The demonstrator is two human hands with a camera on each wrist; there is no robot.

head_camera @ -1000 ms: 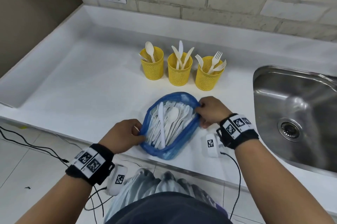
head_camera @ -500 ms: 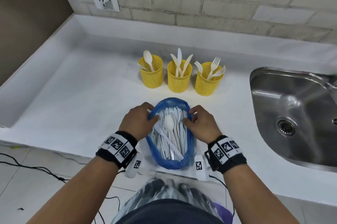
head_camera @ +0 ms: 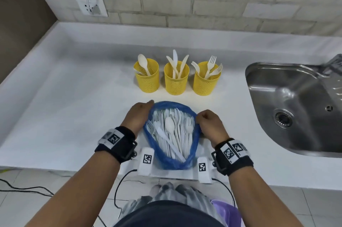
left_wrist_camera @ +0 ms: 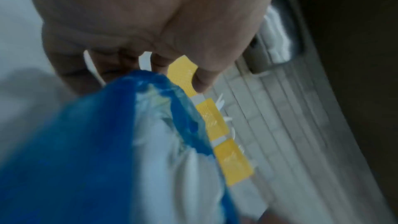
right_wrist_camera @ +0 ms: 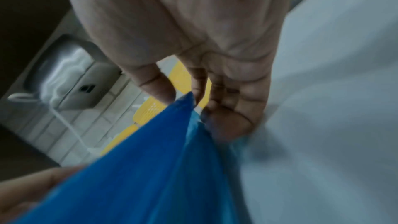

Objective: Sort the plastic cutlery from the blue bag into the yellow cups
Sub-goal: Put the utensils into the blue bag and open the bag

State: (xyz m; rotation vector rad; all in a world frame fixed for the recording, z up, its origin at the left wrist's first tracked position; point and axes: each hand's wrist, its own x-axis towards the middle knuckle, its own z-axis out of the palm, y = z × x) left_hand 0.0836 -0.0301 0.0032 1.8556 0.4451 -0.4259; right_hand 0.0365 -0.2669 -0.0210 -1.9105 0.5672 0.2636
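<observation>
Left hand (head_camera: 137,118) and right hand (head_camera: 210,125) clamped on opposite edges of blue bag (head_camera: 173,160), mouth held wide between them on white counter (head_camera: 64,106). White cutlery (head_camera: 172,130) heaped inside. Three yellow cups (head_camera: 176,80) just beyond, partly filled.

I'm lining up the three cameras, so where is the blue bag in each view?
Head: the blue bag lies low in the middle, open, between the left hand and right hand.
Left wrist: bag fills the lower left, under the fingers.
Right wrist: bag fills the lower middle, pinched by the fingers.
Shared landmark: the yellow cups, beyond the bag in every view.
</observation>
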